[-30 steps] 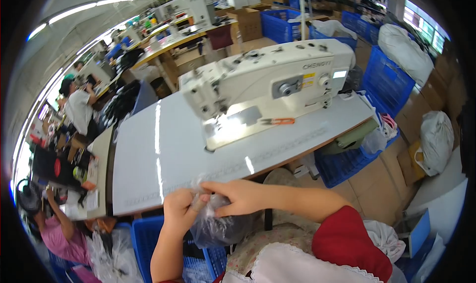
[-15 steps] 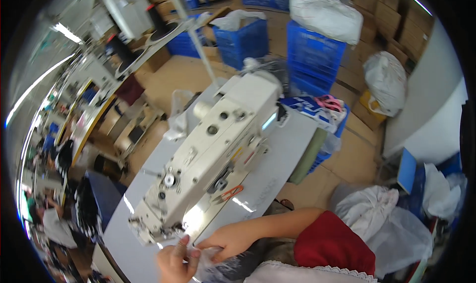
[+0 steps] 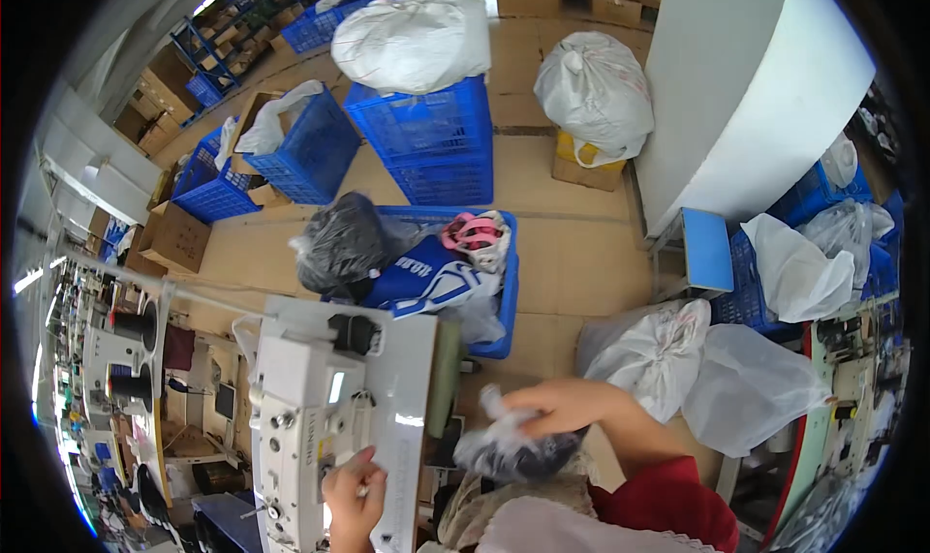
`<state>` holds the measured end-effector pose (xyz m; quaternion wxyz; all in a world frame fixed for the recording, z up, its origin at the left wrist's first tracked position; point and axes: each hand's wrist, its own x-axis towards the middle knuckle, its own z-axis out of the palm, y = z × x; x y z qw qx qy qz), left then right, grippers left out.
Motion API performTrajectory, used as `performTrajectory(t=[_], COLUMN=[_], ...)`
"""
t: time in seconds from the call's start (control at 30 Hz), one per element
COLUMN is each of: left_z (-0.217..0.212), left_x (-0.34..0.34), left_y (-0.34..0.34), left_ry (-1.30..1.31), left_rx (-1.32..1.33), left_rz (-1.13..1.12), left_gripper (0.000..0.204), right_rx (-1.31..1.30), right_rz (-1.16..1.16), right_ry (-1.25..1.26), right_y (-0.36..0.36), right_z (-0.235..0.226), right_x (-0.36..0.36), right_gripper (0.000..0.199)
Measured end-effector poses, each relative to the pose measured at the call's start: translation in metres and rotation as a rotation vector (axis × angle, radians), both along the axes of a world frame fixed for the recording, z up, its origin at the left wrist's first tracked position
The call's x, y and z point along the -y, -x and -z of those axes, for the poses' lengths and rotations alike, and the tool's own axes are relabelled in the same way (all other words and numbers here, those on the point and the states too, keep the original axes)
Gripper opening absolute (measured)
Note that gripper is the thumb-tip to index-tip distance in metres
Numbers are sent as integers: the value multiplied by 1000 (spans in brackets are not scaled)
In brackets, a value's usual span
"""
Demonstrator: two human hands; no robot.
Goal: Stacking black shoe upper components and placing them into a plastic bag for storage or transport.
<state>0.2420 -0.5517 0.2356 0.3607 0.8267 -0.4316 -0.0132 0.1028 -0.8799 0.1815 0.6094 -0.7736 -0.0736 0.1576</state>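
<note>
My right hand (image 3: pixel 562 404) is closed on the gathered neck of a clear plastic bag (image 3: pixel 518 453) with dark contents. It holds the bag to the right of the sewing table (image 3: pixel 402 408), in front of my body. My left hand (image 3: pixel 356 487) is beside the white sewing machine (image 3: pixel 308 422), over the tabletop. Its fingers are loosely bent and apart, and I see nothing held in them. The lit display of the machine is visible just beyond this hand.
Beyond the table stands a blue crate (image 3: pixel 509 301) holding a black bag (image 3: pixel 344 243), blue-and-white packaging and pink items. Stacked blue crates (image 3: pixel 426 132) carry a white sack (image 3: pixel 417 40). White sacks (image 3: pixel 654 354) lie at right, near a blue-topped stool (image 3: pixel 707 250) and a white pillar (image 3: pixel 717 98).
My view has turned to the right. My right hand has moved right, away from the machine's needle end, carrying the plastic bag. My left hand has come off the bag.
</note>
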Motion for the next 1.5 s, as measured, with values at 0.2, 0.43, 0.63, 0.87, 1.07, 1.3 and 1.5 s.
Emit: performTrajectory(t=[0.2, 0.43, 0.63, 0.87, 1.07, 1.3, 1.5], left_z=[18, 70, 97, 141, 142, 150, 193], left_x=[157, 197, 231, 345, 363, 340, 295], left_y=[-19, -51, -83, -173, -182, -167, -266], left_ry=[-218, -440, -615, -656, -587, -289, 19], left_rx=[-57, -256, -327, -408, -510, -636, -362], left_rz=[132, -39, -157, -128, -263, -768, -1033], left_gripper=[30, 28, 27, 28, 30, 22, 24], right_rx=[-260, -341, -240, -190, -217, 71, 351], right_rz=[457, 786, 776, 757, 484, 73, -289], right_ry=[245, 400, 378, 334, 288, 115, 368], right_y=[61, 62, -13, -111, -232, -363, -416], right_z=[2, 28, 58, 68, 54, 88, 174], right_x=[146, 246, 338, 415, 423, 364, 299], right_gripper=[47, 46, 47, 49, 44, 37, 38])
